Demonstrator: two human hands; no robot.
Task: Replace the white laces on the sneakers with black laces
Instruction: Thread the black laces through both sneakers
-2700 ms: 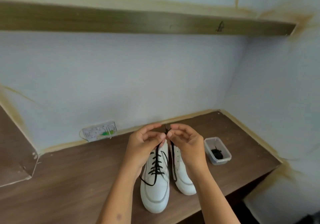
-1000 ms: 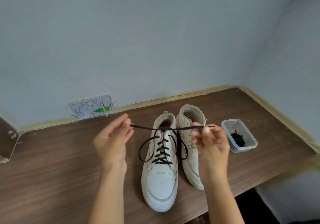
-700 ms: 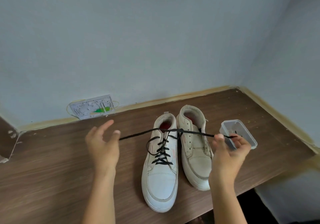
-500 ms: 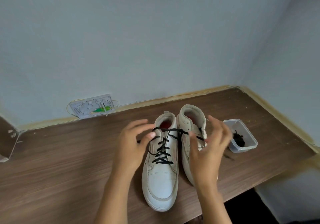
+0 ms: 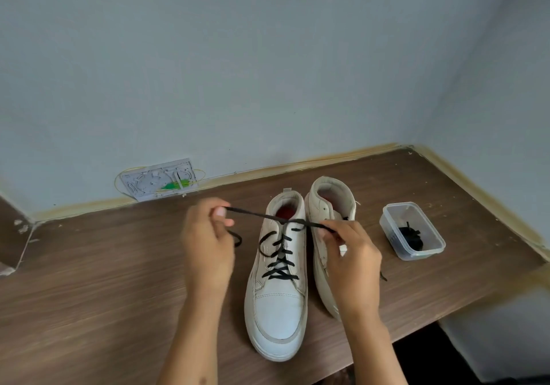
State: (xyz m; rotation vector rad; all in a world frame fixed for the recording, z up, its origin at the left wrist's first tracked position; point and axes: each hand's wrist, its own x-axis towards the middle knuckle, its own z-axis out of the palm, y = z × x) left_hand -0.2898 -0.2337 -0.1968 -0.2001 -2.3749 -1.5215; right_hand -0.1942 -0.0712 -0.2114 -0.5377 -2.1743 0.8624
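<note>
Two white high-top sneakers stand side by side on the wooden table (image 5: 89, 295), toes toward me. The left sneaker (image 5: 278, 304) carries a black lace (image 5: 278, 261) crossed through its eyelets. My left hand (image 5: 208, 248) pinches one end of that lace to the left of the shoe's collar. My right hand (image 5: 351, 253) pinches the other end over the right sneaker (image 5: 330, 203), hiding much of that shoe. The lace runs taut between both hands, crossed above the tongue. The right sneaker shows no lace.
A clear plastic tub (image 5: 413, 231) with a bundled black lace inside sits to the right of the shoes. A white wall socket plate (image 5: 159, 179) with exposed wires sits at the back wall. The table's front edge runs close under the shoe toes.
My hands pulled the lace ends wide apart, let them slacken and came in over the shoes. Now each hand pinches a lace end again, closer to the collar.
</note>
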